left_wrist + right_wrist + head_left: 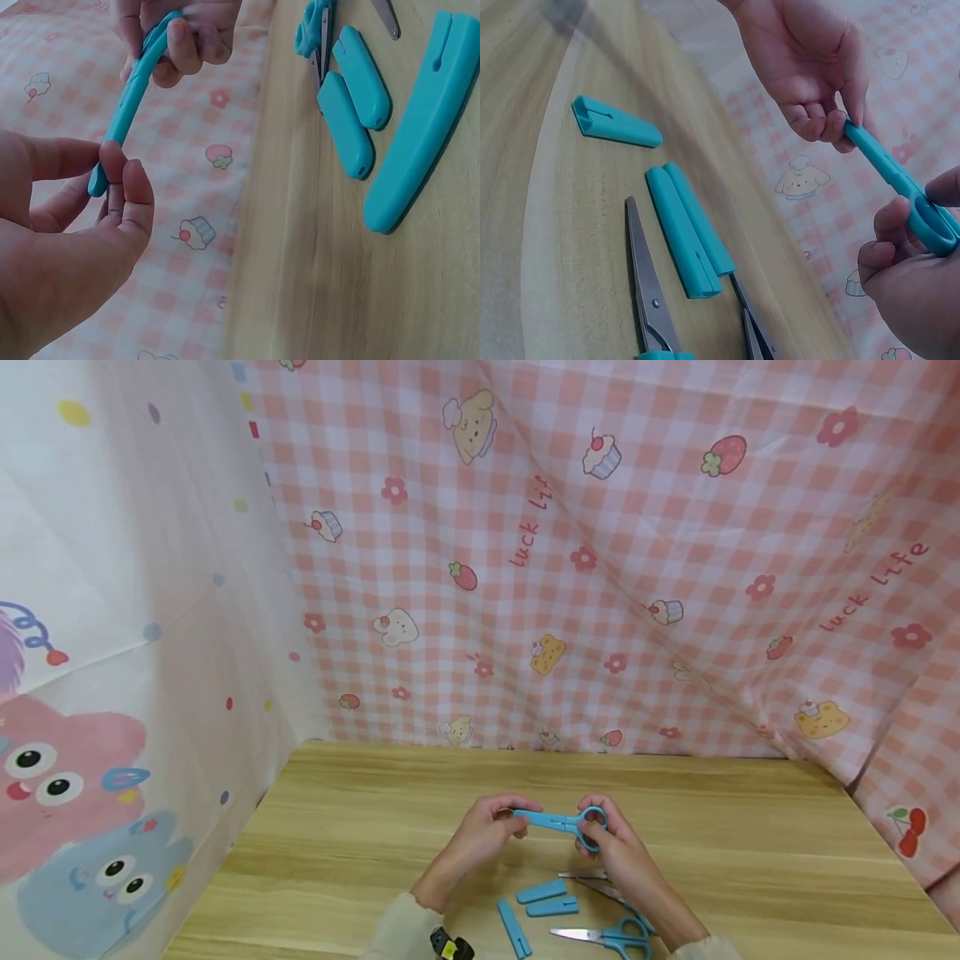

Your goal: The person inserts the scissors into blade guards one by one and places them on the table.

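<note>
Over the table, both hands hold one pair of blue scissors point(573, 823) whose blades are hidden in a blue sheath point(542, 819). My left hand point(486, 828) pinches the sheath's closed end between thumb and fingers, also seen on the left hand point(82, 202) in the left wrist view. Thumb and fingers of my right hand point(617, 843) grip the finger loops point(932, 229). Sheath and scissors lie in one line, nearly level. Below the hands, several loose blue sheaths point(514, 929) rest on the table.
Unsheathed scissors point(618, 935) with blue handles lie at the near right of the wooden table point(360, 827). Another unsheathed pair point(600, 887) is partly behind the right forearm. A pink checked cloth point(525, 610) hangs along the back, a white patterned one point(187, 543) at the left.
</note>
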A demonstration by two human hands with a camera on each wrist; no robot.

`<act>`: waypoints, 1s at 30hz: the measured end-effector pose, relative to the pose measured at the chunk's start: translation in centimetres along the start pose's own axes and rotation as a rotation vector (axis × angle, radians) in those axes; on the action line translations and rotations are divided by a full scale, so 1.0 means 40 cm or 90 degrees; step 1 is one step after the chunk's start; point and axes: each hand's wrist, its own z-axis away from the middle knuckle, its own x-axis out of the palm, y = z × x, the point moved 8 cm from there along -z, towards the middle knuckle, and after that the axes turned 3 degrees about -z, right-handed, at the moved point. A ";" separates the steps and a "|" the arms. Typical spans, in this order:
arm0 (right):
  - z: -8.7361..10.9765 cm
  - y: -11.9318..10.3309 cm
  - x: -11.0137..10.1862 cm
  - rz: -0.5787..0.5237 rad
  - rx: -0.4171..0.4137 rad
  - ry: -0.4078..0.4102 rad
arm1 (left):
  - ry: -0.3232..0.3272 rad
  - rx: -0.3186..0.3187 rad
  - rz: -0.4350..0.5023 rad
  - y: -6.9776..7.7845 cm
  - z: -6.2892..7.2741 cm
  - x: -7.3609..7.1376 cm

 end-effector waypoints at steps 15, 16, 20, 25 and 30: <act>-0.042 0.034 -0.020 0.042 0.009 0.023 | 0.048 -0.011 0.013 -0.044 -0.032 -0.027; -0.045 0.037 -0.023 0.045 0.010 0.026 | 0.049 -0.011 0.012 -0.048 -0.033 -0.028; -0.053 0.046 -0.033 0.062 0.011 0.033 | 0.050 -0.010 0.002 -0.060 -0.042 -0.026; -0.063 0.051 -0.040 0.077 0.015 0.035 | 0.053 -0.004 0.006 -0.071 -0.054 -0.020; -0.074 0.058 -0.041 0.079 0.015 0.023 | 0.064 -0.004 0.009 -0.077 -0.062 -0.019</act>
